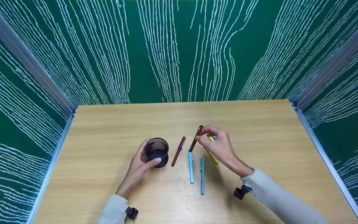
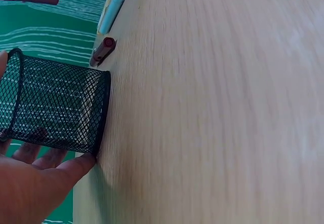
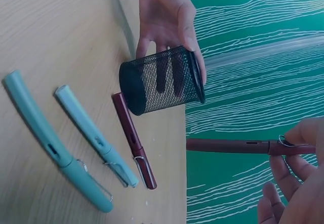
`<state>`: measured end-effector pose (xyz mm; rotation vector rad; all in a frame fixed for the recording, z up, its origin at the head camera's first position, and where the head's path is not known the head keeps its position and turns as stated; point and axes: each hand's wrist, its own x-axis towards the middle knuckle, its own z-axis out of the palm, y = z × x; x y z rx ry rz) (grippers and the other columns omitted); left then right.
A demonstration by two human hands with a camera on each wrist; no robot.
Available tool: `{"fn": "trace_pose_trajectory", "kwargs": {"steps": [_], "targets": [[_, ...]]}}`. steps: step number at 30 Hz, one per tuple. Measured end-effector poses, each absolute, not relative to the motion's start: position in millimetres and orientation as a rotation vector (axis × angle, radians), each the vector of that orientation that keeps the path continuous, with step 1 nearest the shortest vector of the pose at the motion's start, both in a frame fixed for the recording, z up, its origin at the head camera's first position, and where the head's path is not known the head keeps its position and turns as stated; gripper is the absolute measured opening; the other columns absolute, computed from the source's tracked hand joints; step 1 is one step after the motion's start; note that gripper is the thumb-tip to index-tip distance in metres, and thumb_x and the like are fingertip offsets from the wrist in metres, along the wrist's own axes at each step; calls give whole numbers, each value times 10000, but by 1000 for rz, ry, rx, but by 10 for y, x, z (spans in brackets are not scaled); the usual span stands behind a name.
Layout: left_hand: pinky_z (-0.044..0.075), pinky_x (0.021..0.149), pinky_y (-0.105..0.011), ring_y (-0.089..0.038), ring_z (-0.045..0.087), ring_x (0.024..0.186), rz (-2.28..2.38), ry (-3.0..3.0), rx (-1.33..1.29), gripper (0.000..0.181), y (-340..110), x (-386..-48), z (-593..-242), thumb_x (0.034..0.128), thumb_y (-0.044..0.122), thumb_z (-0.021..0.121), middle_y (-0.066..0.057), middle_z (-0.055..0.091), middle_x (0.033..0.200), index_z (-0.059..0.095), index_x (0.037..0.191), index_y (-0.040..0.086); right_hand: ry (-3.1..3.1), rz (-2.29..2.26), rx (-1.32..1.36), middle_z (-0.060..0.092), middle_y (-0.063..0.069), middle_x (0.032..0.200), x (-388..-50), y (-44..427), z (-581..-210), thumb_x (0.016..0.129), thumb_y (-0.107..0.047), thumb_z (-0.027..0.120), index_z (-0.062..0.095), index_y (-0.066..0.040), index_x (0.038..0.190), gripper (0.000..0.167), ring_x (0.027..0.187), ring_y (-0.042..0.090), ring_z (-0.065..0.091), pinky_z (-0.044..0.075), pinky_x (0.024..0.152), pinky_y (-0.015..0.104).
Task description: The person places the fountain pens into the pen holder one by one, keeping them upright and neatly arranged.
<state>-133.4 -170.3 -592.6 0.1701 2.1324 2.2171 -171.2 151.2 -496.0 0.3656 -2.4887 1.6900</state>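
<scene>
My left hand (image 1: 134, 170) holds a black mesh pen cup (image 2: 58, 102) by its side, thumb near the rim and fingers around the wall. The cup stands upright on the table, and no pen shows inside. A dark red pen (image 3: 228, 146) is pinched between the thumb and fingers of my right hand (image 1: 220, 146), raised above the table. Between the hands lie another dark red pen (image 1: 178, 152), a light blue pen (image 1: 191, 169) and a teal pen (image 1: 202, 177). A yellow pen (image 1: 212, 156) lies partly hidden under my right hand.
The wooden table (image 1: 110, 124) is bordered by green panels (image 1: 185, 62) with wavy white lines. Metal posts (image 1: 334, 59) stand at the corners. A bit of blue (image 1: 214, 137) shows beside the yellow pen's upper end, mostly covered by the right hand.
</scene>
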Motion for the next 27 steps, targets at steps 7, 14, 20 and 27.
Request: {"fn": "trace_pose_trajectory", "kwargs": {"steps": [7, 14, 20, 27], "targets": [[246, 1330, -539, -365, 406, 1585, 2235, 2123, 184, 910, -1694, -1348, -5935, 941, 14, 841, -190, 468, 1684, 351, 1707, 56, -2468, 1694, 432, 778, 16, 1062, -1749, 1406, -4889, 960, -99, 851, 823, -116, 1063, 108, 1077, 279, 672, 497, 1029, 544], [236, 1339, -493, -323, 406, 1587, 2224, 2159, 187, 896, -1680, -1364, -5938, 939, 26, 849, -169, 474, 1686, 378, 1700, 77, -2442, 1699, 484, 780, -11, 1039, -1786, 1274, -4839, 965, -117, 843, 819, -135, 1027, 69, 1059, 230, 669, 500, 1013, 481], [243, 1339, -474, -347, 415, 1580, 2226, 2162, 198, 894, -1676, -1367, -5943, 935, 17, 847, -187, 479, 1677, 378, 1695, 54, -2442, 1717, 492, 786, -28, 1024, -1808, 1156, -4837, 970, -143, 845, 822, -143, 1020, 55, 1039, 204, 673, 511, 1003, 475], [271, 1332, -442, -318, 432, 1575, 2234, 2144, 179, 908, -1695, -1356, -5949, 922, 14, 862, -155, 497, 1672, 394, 1697, 90, -2408, 1755, 491, 791, -16, 1035, -1816, 1018, -4856, 947, -133, 857, 823, -128, 1025, 85, 1074, 332, 692, 506, 1005, 510]]}}
